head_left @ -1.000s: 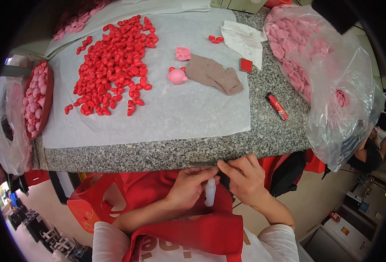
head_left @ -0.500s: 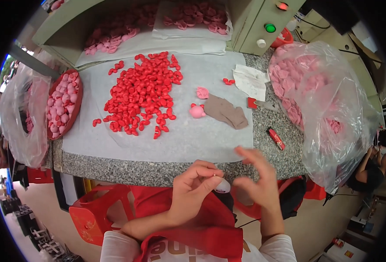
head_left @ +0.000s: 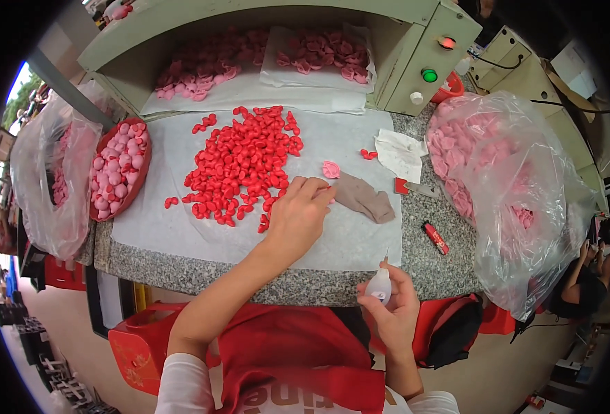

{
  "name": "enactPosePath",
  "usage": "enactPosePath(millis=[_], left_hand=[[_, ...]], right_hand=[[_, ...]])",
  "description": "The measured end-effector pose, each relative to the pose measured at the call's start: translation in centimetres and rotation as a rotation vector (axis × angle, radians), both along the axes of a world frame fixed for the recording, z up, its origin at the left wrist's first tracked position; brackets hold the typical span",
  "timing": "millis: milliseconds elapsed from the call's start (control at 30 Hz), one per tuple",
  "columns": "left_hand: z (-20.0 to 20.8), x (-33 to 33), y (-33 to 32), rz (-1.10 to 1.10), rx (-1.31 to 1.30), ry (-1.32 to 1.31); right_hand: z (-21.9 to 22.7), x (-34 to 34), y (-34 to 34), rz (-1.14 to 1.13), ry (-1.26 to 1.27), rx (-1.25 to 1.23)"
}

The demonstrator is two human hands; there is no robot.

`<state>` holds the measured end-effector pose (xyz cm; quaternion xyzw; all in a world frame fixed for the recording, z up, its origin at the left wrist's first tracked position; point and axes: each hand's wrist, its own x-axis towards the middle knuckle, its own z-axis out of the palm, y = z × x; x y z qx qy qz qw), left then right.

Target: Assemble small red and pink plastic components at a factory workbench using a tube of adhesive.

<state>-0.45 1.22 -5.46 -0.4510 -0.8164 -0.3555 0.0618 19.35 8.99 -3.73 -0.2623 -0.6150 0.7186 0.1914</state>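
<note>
White bottle [head_left: 378, 286] fills right hand [head_left: 396, 312]; left hand [head_left: 301, 215] curls over pink piece [head_left: 332, 201], seemingly grasping, closure unclear; gentle pinch seems needed.

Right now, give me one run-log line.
left hand: at mostly hidden pink piece | right hand: holding white squeeze bottle, nozzle up | red pieces: heaped on white paper

The squeeze bottle [head_left: 378, 288] is cloudy white. The little bean-shaped pieces [head_left: 239, 165] are bright red. The rose [head_left: 330, 170] is pink, and the cloth [head_left: 365, 199] is brownish grey. The paper sheet [head_left: 153, 234] is white. The granite table [head_left: 305, 293] is grey with dark and light speckles. The lighter [head_left: 436, 239] is red and black. The metal cabinet [head_left: 407, 72] is pale green, with a red light [head_left: 446, 43] and a green light [head_left: 428, 75]. The apron [head_left: 284, 338] is red.
</note>
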Motion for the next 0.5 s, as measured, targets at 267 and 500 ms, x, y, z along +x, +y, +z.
enactPosePath(millis=[267, 500], left_hand=[[3.6, 4.0, -5.6, -0.289, 0.892, -1.825], [2.3, 7.3, -7.1, -0.242, 0.936, -1.756]], right_hand=[[1.1, 1.6, 0.9, -0.144, 0.05, 0.095], [1.6, -0.2, 0.3, -0.121, 0.156, 0.061]])
